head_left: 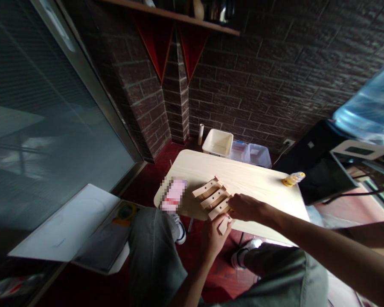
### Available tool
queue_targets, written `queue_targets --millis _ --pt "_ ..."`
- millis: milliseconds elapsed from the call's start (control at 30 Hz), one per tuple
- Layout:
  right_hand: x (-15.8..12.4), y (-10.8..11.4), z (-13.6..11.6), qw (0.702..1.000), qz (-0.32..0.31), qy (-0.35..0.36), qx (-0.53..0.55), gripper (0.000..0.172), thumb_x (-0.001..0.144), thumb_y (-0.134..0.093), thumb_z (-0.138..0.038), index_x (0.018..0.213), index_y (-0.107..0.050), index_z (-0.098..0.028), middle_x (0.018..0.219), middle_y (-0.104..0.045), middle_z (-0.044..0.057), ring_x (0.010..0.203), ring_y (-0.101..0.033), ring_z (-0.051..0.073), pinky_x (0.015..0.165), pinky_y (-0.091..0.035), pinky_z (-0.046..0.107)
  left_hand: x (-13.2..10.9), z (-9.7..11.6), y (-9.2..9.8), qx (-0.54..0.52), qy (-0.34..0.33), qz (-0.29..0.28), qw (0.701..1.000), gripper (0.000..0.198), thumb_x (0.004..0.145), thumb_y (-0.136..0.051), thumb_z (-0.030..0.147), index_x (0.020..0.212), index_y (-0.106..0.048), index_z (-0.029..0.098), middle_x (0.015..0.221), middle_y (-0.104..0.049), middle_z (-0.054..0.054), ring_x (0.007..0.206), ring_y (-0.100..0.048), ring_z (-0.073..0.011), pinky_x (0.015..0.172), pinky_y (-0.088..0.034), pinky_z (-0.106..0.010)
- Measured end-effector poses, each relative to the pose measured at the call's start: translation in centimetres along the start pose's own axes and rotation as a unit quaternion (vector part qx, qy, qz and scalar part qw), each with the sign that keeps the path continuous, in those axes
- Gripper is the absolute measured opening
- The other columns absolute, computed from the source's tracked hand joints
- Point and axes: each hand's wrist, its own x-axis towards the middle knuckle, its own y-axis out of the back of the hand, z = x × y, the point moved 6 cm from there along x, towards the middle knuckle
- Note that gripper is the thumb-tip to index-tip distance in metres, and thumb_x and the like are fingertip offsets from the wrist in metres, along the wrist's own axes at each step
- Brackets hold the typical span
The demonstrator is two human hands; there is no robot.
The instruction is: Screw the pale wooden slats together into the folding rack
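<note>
A pale wooden rack [213,197], made of several short slats with dark holes and joined by crosspieces, rests at the table's near edge. My left hand [215,235] is closed around its near end, with the fingers on the last slat. My right hand [245,207] is closed against the right side of the rack, close to the slat ends. Its fingertips are turned away from view, so whatever they grip is hidden. The rack lies at a slant across the light wooden table [262,183].
A bottle with a yellow cap and base [293,179] stands at the table's right end. A blurred pink item [174,195] lies at the left. Behind the table are a cream bin [218,142] and clear plastic boxes [258,154]. An open white case [70,221] sits left of my legs.
</note>
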Motion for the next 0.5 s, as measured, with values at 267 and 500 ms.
queue_targets --millis 267,500 --pt "-0.8 2.0 -1.6 0.999 -0.013 0.022 -0.044 0.019 0.076 -0.058 -0.014 0.094 -0.064 -0.015 0.088 -0.07 0.012 0.078 -0.065 0.024 0.061 -0.047 0.029 -0.1 -0.2 -0.7 -0.055 0.023 -0.004 0.998 0.02 0.082 -0.063 0.028 0.101 -0.068 0.026 0.1 -0.072 -0.001 0.092 -0.068 -0.0191 0.084 -0.057 -0.03" --pt "-1.4 1.6 -1.0 0.998 -0.013 0.031 -0.062 0.017 0.082 -0.049 -0.016 0.09 -0.064 -0.014 0.083 -0.069 0.011 0.073 -0.064 0.021 0.059 -0.045 0.029 0.0 -0.1 -0.7 -0.079 0.037 -0.017 0.996 0.018 0.084 -0.061 0.028 0.1 -0.069 0.025 0.1 -0.073 0.0 0.093 -0.068 -0.0191 0.085 -0.056 -0.029"
